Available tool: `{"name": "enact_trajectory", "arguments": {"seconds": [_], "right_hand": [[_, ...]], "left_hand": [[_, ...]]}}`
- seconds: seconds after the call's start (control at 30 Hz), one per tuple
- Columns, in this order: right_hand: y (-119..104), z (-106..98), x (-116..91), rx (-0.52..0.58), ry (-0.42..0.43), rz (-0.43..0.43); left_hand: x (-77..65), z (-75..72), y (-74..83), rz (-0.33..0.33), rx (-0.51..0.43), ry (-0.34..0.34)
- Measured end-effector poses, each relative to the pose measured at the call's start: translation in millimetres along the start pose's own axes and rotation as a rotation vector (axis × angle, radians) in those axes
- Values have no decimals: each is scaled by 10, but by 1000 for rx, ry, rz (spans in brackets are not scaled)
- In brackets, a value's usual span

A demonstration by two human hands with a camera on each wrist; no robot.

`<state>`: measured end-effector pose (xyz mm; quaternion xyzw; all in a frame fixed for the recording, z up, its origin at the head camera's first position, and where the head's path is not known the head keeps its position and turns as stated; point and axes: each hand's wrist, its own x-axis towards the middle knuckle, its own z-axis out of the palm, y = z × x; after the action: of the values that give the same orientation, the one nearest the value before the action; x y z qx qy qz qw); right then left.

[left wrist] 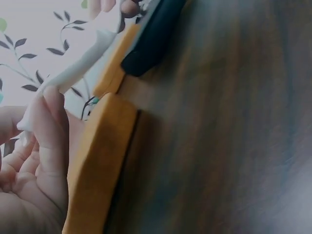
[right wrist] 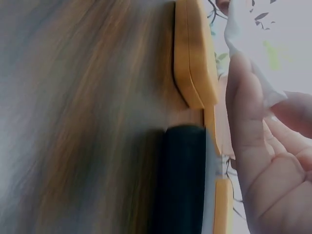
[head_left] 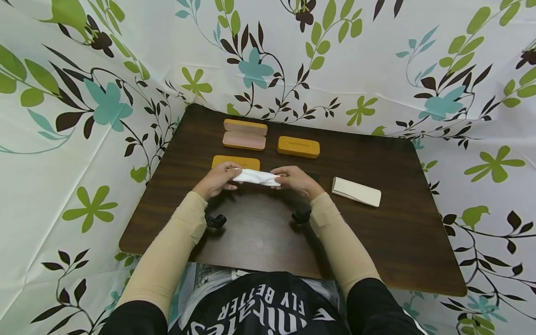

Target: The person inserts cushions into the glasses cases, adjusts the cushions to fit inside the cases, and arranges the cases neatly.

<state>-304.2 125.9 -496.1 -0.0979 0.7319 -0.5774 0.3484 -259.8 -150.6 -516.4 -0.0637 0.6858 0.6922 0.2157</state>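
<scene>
Both hands hold a folded white cloth [head_left: 256,177] stretched level between them, above the table and just in front of a closed yellow case [head_left: 236,162]. My left hand [head_left: 218,179] pinches its left end between thumb and fingers; the left wrist view shows this pinch on the cloth [left wrist: 80,66] up close. At the other end, my right hand [head_left: 296,180] pinches the cloth [right wrist: 246,46] between thumb and forefinger. Low in the right wrist view, a black case [right wrist: 184,180] lies on the table near the right hand; the hand mostly hides it in the head view.
Behind the hands, an open yellow case [head_left: 244,141] with pink lining stands beside another closed yellow case [head_left: 298,147]. To the right lies a flat cream case [head_left: 356,191]. The dark wooden table [head_left: 402,242] meets a leaf-patterned curtain [head_left: 310,93] at its back edge.
</scene>
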Motion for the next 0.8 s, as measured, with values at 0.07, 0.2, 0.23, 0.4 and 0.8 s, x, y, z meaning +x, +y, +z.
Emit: {"name": "enact_trajectory", "arguments": {"seconds": [0.07, 0.2, 0.23, 0.4, 0.8], "right_hand": [[-39, 16, 78, 25, 0, 13], [-132, 49, 259, 92, 11, 33], [-155, 54, 309, 107, 11, 31], [-281, 33, 589, 169, 11, 30], [-518, -44, 1160, 226, 29, 33]], "left_hand": [[16, -64, 59, -3, 3, 9], [58, -189, 178, 1, -1, 35], [68, -217, 205, 1, -6, 45], [192, -380, 319, -21, -26, 90], [660, -762, 522, -44, -71, 204]]}}
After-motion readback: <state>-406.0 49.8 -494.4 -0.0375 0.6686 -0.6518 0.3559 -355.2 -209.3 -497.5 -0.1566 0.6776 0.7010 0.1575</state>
